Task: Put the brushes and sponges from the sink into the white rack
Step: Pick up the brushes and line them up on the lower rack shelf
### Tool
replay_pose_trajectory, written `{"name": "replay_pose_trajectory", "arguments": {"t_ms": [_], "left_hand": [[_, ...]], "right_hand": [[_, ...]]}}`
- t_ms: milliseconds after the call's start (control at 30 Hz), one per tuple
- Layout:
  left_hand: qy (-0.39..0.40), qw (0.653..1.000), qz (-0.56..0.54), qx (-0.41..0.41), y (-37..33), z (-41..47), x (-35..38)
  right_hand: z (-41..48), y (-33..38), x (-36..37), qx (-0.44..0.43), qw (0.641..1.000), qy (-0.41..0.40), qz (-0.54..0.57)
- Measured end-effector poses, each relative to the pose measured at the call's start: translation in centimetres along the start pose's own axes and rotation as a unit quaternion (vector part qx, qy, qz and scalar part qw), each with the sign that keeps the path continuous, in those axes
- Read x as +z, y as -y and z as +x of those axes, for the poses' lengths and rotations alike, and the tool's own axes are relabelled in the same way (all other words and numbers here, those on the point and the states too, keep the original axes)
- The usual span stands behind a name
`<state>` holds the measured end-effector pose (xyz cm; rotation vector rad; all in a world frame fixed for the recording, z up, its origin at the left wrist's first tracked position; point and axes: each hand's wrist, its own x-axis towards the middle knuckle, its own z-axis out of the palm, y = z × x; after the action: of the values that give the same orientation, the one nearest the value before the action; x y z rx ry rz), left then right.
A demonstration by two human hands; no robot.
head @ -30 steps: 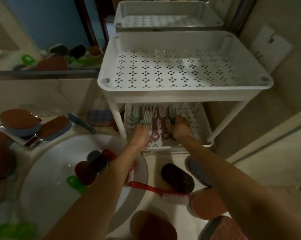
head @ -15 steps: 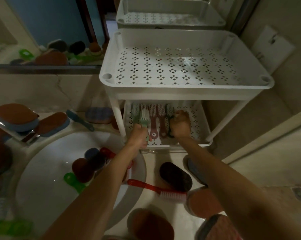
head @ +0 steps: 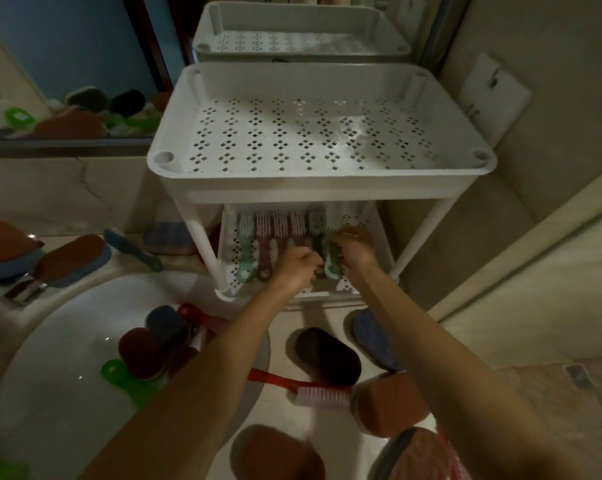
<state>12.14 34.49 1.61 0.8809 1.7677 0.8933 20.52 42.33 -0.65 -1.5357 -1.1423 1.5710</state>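
Note:
The white rack (head: 320,183) stands right of the sink (head: 50,368); its top tier holds nothing. On its lower tier (head: 358,221) several brushes (head: 271,244) lie side by side, bristles toward the wall. Both my hands reach under the top tier. My left hand (head: 297,268) and my right hand (head: 353,249) are closed on a teal brush (head: 331,263) at the right end of that row. In the sink lie a brown sponge (head: 141,353), a dark blue sponge (head: 166,323), a green brush (head: 117,374) and a red brush (head: 202,317).
On the counter in front of the rack lie a red-handled brush (head: 306,389), a black sponge (head: 327,356), a blue sponge (head: 374,336) and brown sponges (head: 389,405). More sponges and a blue brush (head: 133,249) sit left, behind the sink. A mirror is behind.
My left hand carried the teal brush from the left of the row to its right end. My right hand moved right too and closed on the same brush.

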Motion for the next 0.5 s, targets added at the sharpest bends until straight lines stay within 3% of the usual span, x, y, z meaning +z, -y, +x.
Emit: {"name": "replay_pose_trajectory", "arguments": {"t_ms": [100,233,500], "left_hand": [[-0.037,0.984,0.161,0.065,1.2,0.9,-0.3],[-0.022,0.936,0.34,0.09,3.2,2.0,-0.2],[0.023,0.929,0.363,0.069,4.4,2.0,-0.4]], "right_hand": [[1.4,0.2,-1.0,-0.017,0.986,-0.051,-0.16],[2.7,0.0,-0.8,-0.032,0.946,-0.046,-0.32],[3.7,-1.1,0.7,-0.06,0.932,-0.079,-0.35]]}}
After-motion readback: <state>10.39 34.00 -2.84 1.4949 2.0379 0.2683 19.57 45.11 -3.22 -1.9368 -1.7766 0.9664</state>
